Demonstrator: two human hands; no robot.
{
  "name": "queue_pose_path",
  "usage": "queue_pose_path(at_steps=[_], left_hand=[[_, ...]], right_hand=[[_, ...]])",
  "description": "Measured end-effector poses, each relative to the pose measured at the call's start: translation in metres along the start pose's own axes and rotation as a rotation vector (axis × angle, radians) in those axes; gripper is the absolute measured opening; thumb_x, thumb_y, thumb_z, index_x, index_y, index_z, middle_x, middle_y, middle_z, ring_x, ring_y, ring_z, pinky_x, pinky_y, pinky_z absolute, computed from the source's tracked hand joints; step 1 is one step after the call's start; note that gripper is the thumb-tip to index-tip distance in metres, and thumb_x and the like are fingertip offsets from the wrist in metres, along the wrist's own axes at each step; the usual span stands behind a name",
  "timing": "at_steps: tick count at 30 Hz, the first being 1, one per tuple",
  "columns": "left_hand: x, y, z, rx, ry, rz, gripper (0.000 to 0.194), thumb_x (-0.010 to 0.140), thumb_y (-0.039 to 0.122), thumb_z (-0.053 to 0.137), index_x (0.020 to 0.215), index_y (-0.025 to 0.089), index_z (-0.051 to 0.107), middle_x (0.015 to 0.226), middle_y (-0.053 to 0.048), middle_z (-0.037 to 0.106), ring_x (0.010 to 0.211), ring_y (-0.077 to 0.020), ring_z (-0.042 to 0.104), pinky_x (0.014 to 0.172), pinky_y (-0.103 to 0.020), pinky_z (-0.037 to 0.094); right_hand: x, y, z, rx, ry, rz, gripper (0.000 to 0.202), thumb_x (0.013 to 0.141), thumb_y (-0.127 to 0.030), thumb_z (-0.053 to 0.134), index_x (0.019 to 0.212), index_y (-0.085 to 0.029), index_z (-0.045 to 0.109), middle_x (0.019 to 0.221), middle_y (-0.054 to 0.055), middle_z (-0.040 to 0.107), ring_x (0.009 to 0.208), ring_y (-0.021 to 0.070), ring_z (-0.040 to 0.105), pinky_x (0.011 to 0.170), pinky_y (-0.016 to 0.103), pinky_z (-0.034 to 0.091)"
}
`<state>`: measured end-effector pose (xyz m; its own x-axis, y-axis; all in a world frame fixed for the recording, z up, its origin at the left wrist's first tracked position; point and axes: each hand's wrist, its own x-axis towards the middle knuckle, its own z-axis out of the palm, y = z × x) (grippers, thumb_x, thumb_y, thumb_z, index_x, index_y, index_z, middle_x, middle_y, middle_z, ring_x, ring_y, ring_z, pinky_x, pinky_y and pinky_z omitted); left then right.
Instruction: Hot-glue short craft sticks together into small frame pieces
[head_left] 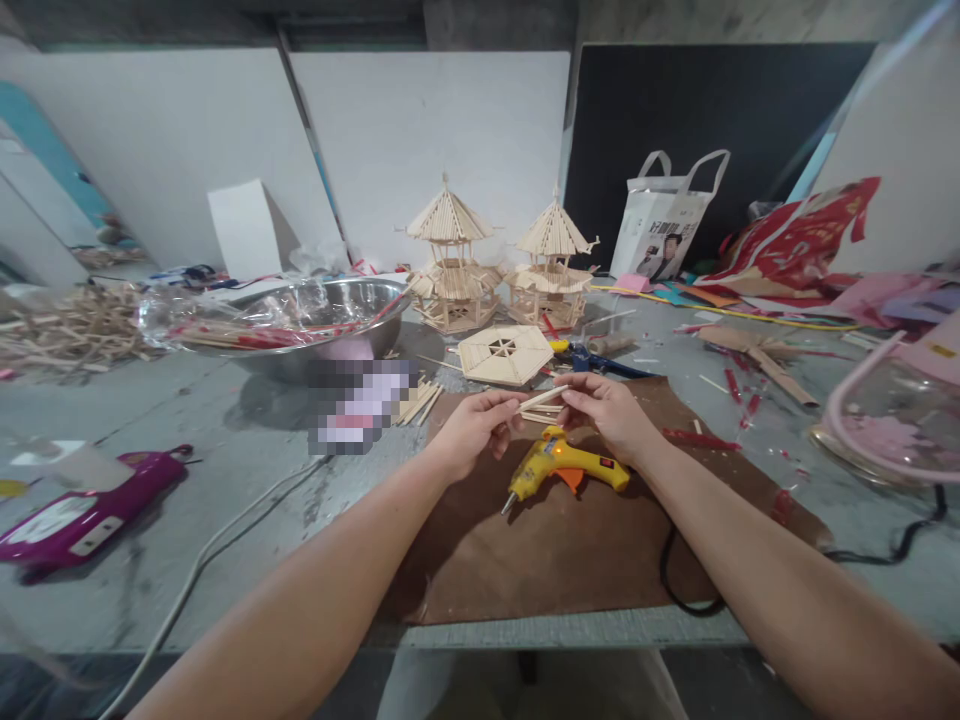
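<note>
Between both hands, small pale wooden sticks (pixel 543 399) are held by their ends over the brown mat (pixel 480 560). My left hand (pixel 480 430) pinches the left end, and my right hand (pixel 606 412) pinches the right end. Just below the hands lies a yellow glue gun (pixel 562 465) with an orange trigger, its nozzle toward the lower left. A few more sticks (pixel 541 415) lie on the mat behind the held ones. Beyond them is a flat hexagonal stick panel (pixel 506 354). Two stick-built pavilion models (pixel 452 265) stand at the back.
A metal basin (pixel 300 350) with plastic-wrapped sticks stands at the left, near loose sticks (pixel 420 402). A purple power strip (pixel 97 510) lies far left. Blue-handled pliers (pixel 607 362) rest behind my right hand. Cables cross both sides; a glass-like container (pixel 892 420) stands right.
</note>
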<state>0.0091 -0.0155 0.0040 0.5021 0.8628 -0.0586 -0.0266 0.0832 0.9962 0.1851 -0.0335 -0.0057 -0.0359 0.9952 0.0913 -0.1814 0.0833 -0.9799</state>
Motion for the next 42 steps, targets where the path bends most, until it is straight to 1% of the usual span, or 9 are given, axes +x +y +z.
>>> queue_pose_path(at_steps=[4, 6, 11, 16, 21, 27, 35, 42], left_hand=[[0.0023, -0.0029, -0.0005, 0.017, 0.034, 0.05, 0.03, 0.065, 0.03, 0.055, 0.091, 0.013, 0.054, 0.06, 0.002, 0.05, 0.035, -0.0024, 0.04, 0.033, -0.017, 0.031], [0.0031, -0.0038, -0.0007, 0.031, 0.046, 0.067, 0.028, 0.065, 0.029, 0.055, 0.089, 0.014, 0.054, 0.06, 0.003, 0.05, 0.035, -0.0022, 0.04, 0.034, -0.017, 0.032], [0.0035, -0.0046, -0.0008, 0.05, 0.046, 0.089, 0.026, 0.066, 0.03, 0.054, 0.087, 0.014, 0.054, 0.062, 0.003, 0.05, 0.036, -0.002, 0.041, 0.035, -0.018, 0.032], [0.0017, -0.0046, 0.0002, 0.079, 0.021, 0.127, 0.031, 0.065, 0.029, 0.055, 0.092, 0.015, 0.053, 0.066, 0.002, 0.052, 0.042, -0.0029, 0.044, 0.043, -0.02, 0.038], [0.0009, -0.0046, 0.0016, 0.274, 0.094, 0.207, 0.034, 0.062, 0.027, 0.057, 0.094, 0.015, 0.053, 0.055, 0.004, 0.05, 0.044, -0.0054, 0.046, 0.046, -0.02, 0.039], [-0.0009, -0.0048, 0.0031, 0.446, 0.168, 0.293, 0.033, 0.065, 0.032, 0.053, 0.093, 0.015, 0.057, 0.051, 0.002, 0.053, 0.045, -0.0068, 0.047, 0.047, -0.019, 0.039], [-0.0008, -0.0058, 0.0015, 0.503, 0.201, 0.283, 0.037, 0.067, 0.036, 0.051, 0.096, 0.014, 0.058, 0.048, 0.001, 0.054, 0.044, -0.0079, 0.048, 0.048, -0.019, 0.038], [-0.0003, -0.0062, 0.0002, 0.489, 0.199, 0.285, 0.037, 0.067, 0.035, 0.052, 0.096, 0.015, 0.058, 0.047, 0.001, 0.054, 0.044, -0.0084, 0.048, 0.048, -0.02, 0.039]], right_hand=[[-0.0002, -0.0006, 0.0008, -0.031, 0.005, 0.011, 0.028, 0.063, -0.017, 0.055, 0.092, -0.018, 0.051, 0.067, -0.002, 0.059, 0.049, 0.0068, 0.055, 0.048, 0.022, 0.047], [-0.0005, -0.0012, 0.0012, -0.026, 0.001, 0.022, 0.031, 0.062, -0.015, 0.055, 0.092, -0.018, 0.05, 0.067, -0.002, 0.059, 0.049, 0.0065, 0.055, 0.05, 0.022, 0.047], [-0.0007, -0.0013, 0.0011, -0.045, -0.014, 0.01, 0.026, 0.06, -0.018, 0.059, 0.085, -0.016, 0.052, 0.063, -0.003, 0.058, 0.049, 0.0062, 0.055, 0.05, 0.021, 0.047], [-0.001, -0.0011, -0.0004, -0.024, 0.002, -0.007, 0.021, 0.061, -0.024, 0.06, 0.08, -0.016, 0.053, 0.063, -0.003, 0.057, 0.048, 0.0065, 0.054, 0.051, 0.023, 0.047], [-0.0005, 0.0003, -0.0023, 0.039, -0.034, -0.003, 0.023, 0.061, -0.025, 0.061, 0.08, -0.016, 0.053, 0.068, -0.001, 0.059, 0.049, 0.0077, 0.055, 0.052, 0.025, 0.047], [0.0002, 0.0016, -0.0029, 0.069, -0.052, 0.012, 0.023, 0.06, -0.025, 0.062, 0.08, -0.016, 0.053, 0.067, -0.001, 0.06, 0.049, 0.008, 0.056, 0.052, 0.024, 0.046], [-0.0009, 0.0013, -0.0029, 0.07, -0.051, 0.018, 0.023, 0.06, -0.025, 0.062, 0.079, -0.016, 0.054, 0.066, -0.001, 0.061, 0.05, 0.0085, 0.057, 0.053, 0.023, 0.047], [-0.0012, -0.0013, -0.0004, 0.077, -0.036, 0.023, 0.023, 0.058, -0.025, 0.063, 0.077, -0.016, 0.055, 0.064, -0.001, 0.061, 0.05, 0.009, 0.057, 0.052, 0.023, 0.047]])
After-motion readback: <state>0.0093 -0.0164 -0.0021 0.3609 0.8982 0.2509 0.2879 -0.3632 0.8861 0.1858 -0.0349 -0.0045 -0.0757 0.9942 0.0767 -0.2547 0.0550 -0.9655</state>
